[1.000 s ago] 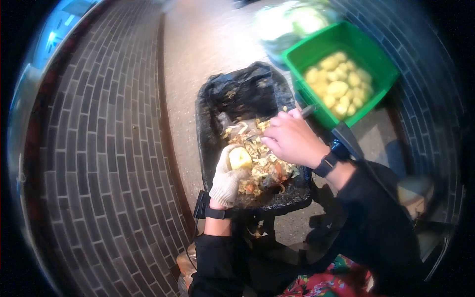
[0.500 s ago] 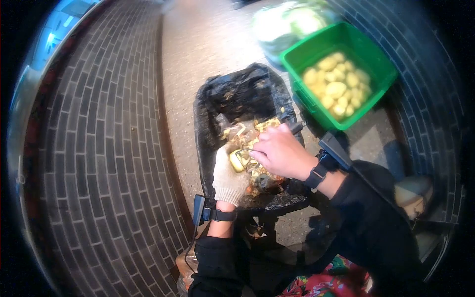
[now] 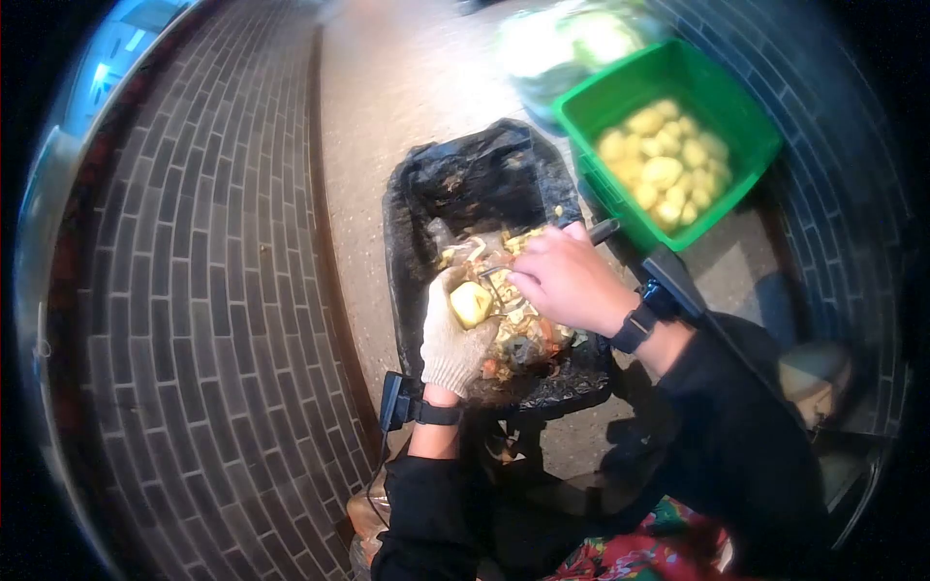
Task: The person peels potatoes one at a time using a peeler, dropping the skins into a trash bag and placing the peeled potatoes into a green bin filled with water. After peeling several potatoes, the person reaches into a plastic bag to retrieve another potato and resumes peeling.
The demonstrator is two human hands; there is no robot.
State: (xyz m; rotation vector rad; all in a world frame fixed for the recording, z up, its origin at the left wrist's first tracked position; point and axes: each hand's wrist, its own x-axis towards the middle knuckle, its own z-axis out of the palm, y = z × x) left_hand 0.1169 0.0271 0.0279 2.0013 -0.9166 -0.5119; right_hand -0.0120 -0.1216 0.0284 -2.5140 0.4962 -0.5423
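Observation:
My left hand, in a cream knitted glove, is closed around a peeled yellow potato above the bin. Bare, my right hand grips a peeler whose dark handle sticks out past the fingers. The peeler's thin metal end is just to the right of the potato and looks apart from it. Below both hands, a bin lined with a black bag holds peelings and other scraps.
A green tub with several peeled potatoes stands at the upper right. Behind it is a clear bag of pale green vegetables. Brick-patterned walls flank the speckled floor. A shoe shows at the right.
My right hand has moved slightly right, taking the peeler off the potato. More of the potato's pale surface now shows in my left hand.

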